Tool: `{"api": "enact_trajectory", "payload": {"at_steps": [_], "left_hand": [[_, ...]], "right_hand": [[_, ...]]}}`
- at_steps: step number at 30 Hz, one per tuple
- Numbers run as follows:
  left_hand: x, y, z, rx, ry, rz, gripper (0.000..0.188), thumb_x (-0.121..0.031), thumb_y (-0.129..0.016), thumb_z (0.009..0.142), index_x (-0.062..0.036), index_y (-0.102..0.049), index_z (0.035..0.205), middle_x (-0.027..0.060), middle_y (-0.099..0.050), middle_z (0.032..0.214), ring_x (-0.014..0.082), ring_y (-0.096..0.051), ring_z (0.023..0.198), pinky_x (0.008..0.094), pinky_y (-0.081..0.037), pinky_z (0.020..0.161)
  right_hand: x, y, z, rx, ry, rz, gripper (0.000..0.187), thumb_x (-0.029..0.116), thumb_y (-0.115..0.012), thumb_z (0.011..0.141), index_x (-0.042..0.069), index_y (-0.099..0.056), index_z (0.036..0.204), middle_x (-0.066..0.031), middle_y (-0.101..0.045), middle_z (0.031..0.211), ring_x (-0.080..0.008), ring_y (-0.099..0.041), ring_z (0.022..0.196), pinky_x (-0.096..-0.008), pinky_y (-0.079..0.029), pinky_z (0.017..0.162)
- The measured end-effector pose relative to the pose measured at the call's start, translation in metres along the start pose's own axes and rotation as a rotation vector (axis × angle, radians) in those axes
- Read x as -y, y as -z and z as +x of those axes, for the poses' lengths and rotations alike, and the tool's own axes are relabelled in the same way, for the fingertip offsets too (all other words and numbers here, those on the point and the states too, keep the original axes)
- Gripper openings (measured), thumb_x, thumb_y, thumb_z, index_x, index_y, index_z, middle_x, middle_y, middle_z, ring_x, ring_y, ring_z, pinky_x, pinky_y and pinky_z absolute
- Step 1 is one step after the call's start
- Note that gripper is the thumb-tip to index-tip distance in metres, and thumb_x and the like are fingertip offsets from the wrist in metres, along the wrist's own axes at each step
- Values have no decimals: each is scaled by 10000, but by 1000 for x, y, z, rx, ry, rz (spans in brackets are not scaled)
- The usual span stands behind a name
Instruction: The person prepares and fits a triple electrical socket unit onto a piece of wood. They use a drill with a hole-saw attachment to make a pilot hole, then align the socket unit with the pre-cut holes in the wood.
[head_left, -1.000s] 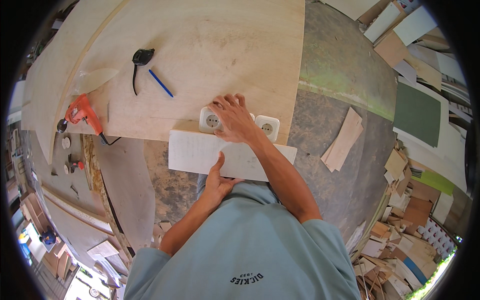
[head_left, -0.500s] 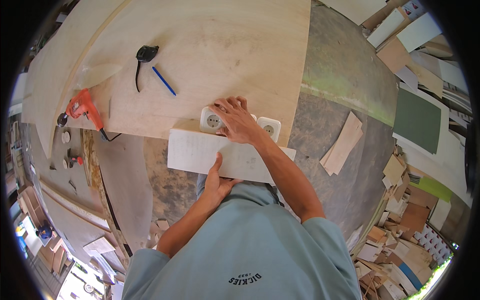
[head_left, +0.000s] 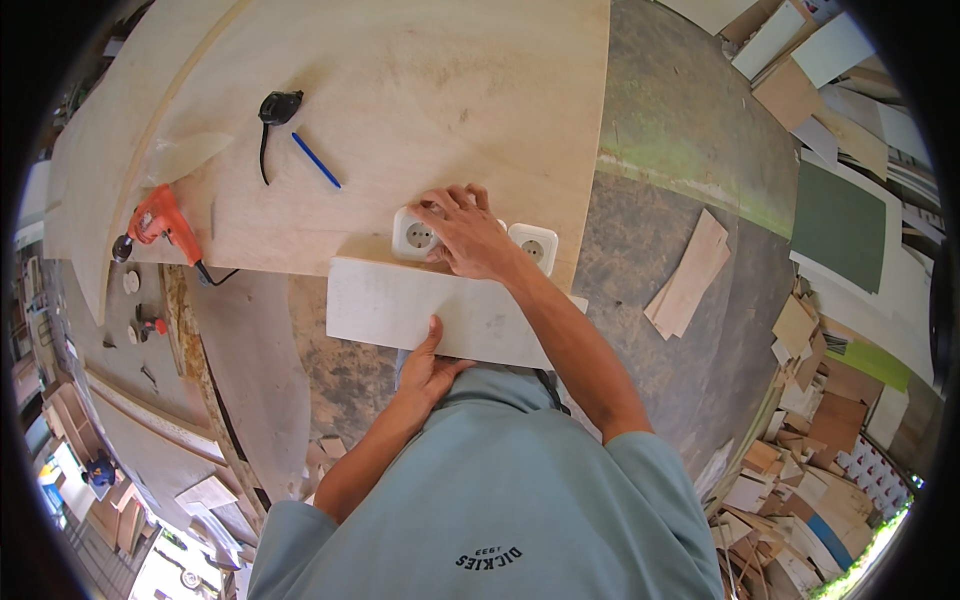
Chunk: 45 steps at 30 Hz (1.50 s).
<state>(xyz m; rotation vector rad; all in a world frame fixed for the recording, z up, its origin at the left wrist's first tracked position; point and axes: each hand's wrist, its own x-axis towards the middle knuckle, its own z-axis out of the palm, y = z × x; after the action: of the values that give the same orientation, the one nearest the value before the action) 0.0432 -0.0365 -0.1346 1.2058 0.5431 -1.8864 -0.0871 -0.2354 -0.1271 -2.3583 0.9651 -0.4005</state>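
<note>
Orange drill [head_left: 160,222]: left edge of plywood sheet [head_left: 400,90].
Blue pen [head_left: 316,160]: upper centre-left.
Left hand [head_left: 428,368]: centre, thumb pressed on white board [head_left: 420,310], grip unclear.
Right hand [head_left: 468,230]: fingers spread flat over white socket strip [head_left: 425,236], centre frame.

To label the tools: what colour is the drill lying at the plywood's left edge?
Orange-red body with a black chuck; the drill shows clearly in the head view.

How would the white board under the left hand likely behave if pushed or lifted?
The white board looks flat and straight, so probably stiff. It overhangs the plywood sheet, so it may tip if released. The left hand grips its near edge.
</note>
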Motion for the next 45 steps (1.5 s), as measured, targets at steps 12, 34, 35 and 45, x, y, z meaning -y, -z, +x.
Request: {"api": "enact_trajectory", "payload": {"at_steps": [12, 34, 35, 45], "left_hand": [[-2, 3, -5, 38, -1, -47, 705, -398, -757, 953, -67, -452, 1495, 163, -531, 1497, 401, -531, 1375, 637, -551, 995], [-10, -5, -3, 3, 20, 3, 702, -409, -744, 967, -66, -453, 1506, 158, -515, 1523, 399, -505, 1397, 674, -468, 1060], [-11, -6, -4, -1, 23, 9, 703, -413, -744, 967, -67, -453, 1506, 157, -513, 1525, 398, -507, 1396, 672, -471, 1057], [-9, -10, 2, 12, 10, 39, 728, -452, -743, 956, -68, -443, 1497, 169, -504, 1502, 396, -503, 1394, 651, -529, 1022]], "right_hand": [[5, -8, -3, -29, -37, -7, 740, 221, -871, 771, 135, -565, 1439, -52, -532, 1353, -288, -496, 1256, -527, -273, 1103], [6, 4, -20, -32, -114, -1, 744, 235, -883, 765, 133, -564, 1429, -69, -550, 1339, -306, -498, 1252, -543, -243, 1113], [6, 5, -20, -34, -116, 4, 745, 229, -885, 762, 135, -565, 1429, -68, -550, 1338, -306, -498, 1251, -543, -244, 1113], [5, 5, -16, -35, -123, 37, 759, 175, -892, 733, 152, -579, 1424, -51, -557, 1347, -303, -487, 1261, -529, -252, 1110]]}}
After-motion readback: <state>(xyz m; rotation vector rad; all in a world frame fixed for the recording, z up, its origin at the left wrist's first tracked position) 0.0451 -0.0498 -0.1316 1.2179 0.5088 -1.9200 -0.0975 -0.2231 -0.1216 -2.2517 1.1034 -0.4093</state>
